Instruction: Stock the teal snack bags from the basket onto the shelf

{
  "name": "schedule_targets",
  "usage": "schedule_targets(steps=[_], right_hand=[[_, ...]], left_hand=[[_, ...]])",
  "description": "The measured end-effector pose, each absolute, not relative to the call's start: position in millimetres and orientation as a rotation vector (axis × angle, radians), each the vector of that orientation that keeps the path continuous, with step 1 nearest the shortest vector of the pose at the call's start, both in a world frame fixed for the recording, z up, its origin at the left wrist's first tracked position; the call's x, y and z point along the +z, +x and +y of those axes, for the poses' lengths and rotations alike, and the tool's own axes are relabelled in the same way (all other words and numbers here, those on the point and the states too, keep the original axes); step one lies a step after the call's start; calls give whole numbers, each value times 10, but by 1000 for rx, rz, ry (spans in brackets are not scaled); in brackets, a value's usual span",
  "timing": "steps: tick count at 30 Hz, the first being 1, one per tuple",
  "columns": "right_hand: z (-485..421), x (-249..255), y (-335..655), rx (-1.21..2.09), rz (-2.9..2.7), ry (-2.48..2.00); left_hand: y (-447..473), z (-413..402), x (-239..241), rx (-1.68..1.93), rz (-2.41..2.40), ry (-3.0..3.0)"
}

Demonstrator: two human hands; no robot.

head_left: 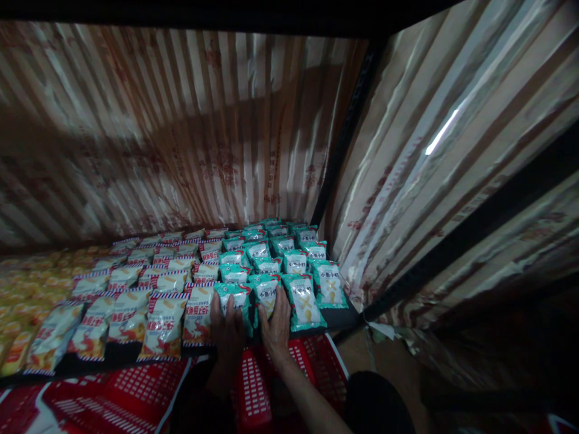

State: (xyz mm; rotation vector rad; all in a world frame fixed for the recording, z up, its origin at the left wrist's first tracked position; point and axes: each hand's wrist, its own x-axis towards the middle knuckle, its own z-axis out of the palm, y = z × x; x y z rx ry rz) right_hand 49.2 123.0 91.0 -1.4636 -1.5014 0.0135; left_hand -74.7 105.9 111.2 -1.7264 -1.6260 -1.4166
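Rows of small snack packets lie on a dark shelf [113, 355]. Teal packets [280, 259] fill the right part, red-and-white packets [163, 313] the middle, yellow packets [31, 283] the left. My left hand [227, 334] lies on a front teal packet [237, 298] at the shelf's edge, fingers stretched over it. My right hand [277, 325] rests flat on the neighbouring teal packet [266, 292], fingers spread. Neither hand grips anything.
A red plastic basket [253, 386] sits below the shelf front, under my forearms. Striped shiny plastic sheeting [203, 132] covers the back and the right side. A black frame post [344, 132] stands at the back right corner. The lighting is dim.
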Motion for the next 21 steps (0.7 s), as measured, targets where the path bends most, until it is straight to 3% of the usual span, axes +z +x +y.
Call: schedule_targets(steps=[21], right_hand=[[1196, 974, 492, 25, -1544, -1485]], left_hand=[[-696, 1120, 1095, -1201, -1560, -1776]])
